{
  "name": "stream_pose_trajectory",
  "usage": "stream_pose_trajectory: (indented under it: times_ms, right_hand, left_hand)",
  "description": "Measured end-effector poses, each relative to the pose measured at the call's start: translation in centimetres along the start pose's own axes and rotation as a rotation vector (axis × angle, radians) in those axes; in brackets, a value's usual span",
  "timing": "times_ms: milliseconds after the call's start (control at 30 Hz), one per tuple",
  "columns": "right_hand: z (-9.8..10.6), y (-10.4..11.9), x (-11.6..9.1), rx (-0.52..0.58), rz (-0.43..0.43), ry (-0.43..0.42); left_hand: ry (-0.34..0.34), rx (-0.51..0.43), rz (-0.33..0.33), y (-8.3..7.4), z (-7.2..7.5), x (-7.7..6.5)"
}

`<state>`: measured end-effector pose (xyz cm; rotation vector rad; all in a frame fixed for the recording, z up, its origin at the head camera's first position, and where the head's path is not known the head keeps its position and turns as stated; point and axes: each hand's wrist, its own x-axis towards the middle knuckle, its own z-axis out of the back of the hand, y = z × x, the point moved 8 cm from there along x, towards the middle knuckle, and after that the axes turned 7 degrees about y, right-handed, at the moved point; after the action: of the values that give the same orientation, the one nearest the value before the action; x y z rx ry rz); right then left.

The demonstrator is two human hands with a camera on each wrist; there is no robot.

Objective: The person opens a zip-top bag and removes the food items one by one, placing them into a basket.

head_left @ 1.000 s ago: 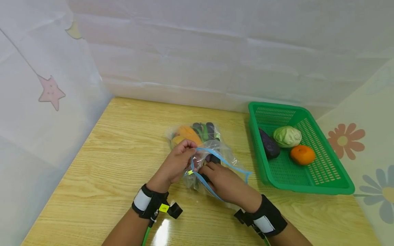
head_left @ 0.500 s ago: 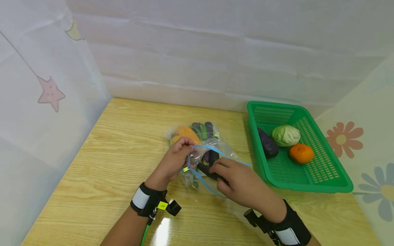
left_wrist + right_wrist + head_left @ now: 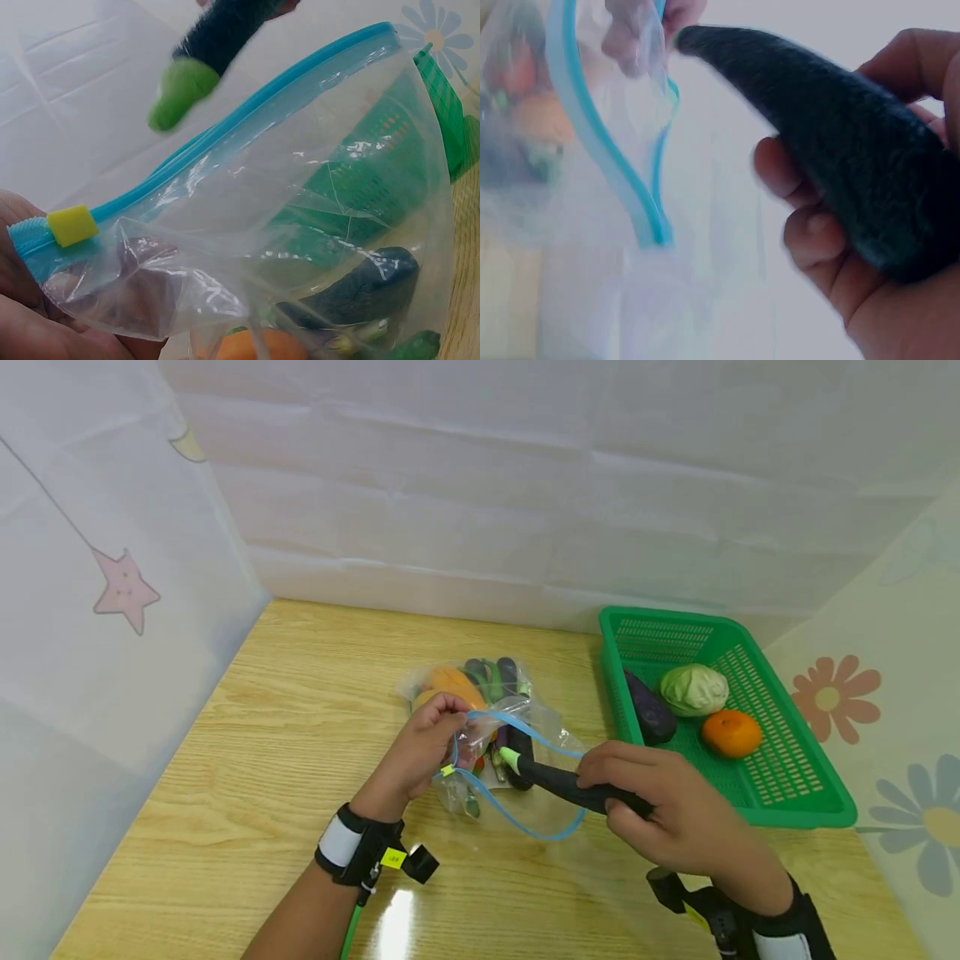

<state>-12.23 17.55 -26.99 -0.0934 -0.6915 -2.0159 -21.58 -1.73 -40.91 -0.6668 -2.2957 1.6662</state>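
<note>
Gripping the veg (image 3: 566, 783) in the right hand (image 3: 667, 806), with fingers curled round it, clear of anything inside the bag (image 3: 546, 720), and aiming its green tip toward ten o'clock across the mouth. Pinching the bag's edge in the left hand (image 3: 416, 752), at ten o'clock of the mouth, near the slider (image 3: 73, 225).

Could drop the veg onto the table (image 3: 300, 677) through a loosened right grip. Could snag the tip on the zip (image 3: 300, 73) by passing too low, dragging the bag askew. Could let the mouth sag by easing the left pinch. Could bump the basket (image 3: 795, 818), near the right hand toward one o'clock, by swinging wide.

Count two hands, one held veg, one bag, one slider, and one basket at three o'clock from the bag. Within the basket, count one orange (image 3: 731, 733), one cabbage (image 3: 693, 690) at eleven from it, one eggplant (image 3: 649, 710) at nine. Cannot total the bag's contents through glare and overlap; make out at least one dark piece (image 3: 352, 289) and one amber piece (image 3: 255, 345).
</note>
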Motion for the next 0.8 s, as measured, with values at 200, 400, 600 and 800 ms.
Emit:
stream_pose_trajectory:
  times_ms: [200, 400, 600, 800]
  right_hand:
    - [3.8, -1.4, -2.1, -0.124, -0.020, -0.184]
    - [6.7, -8.2, -4.1, -0.210, -0.338, -0.205]
    - [6.7, -16.7, -6.1, -0.199, -0.763, 0.032]
    - [4.9, -21.9, -8.0, -0.178, -0.883, 0.184]
  left_hand:
    - [-0.004, 0.002, 0.005, 0.2, 0.2, 0.0]
    - [-0.002, -0.011, -0.007, 0.3, 0.3, 0.0]
    - [-0.002, -0.007, -0.012, 0.3, 0.3, -0.3]
    - [0.000, -0.004, -0.001, 0.4, 0.1, -0.6]
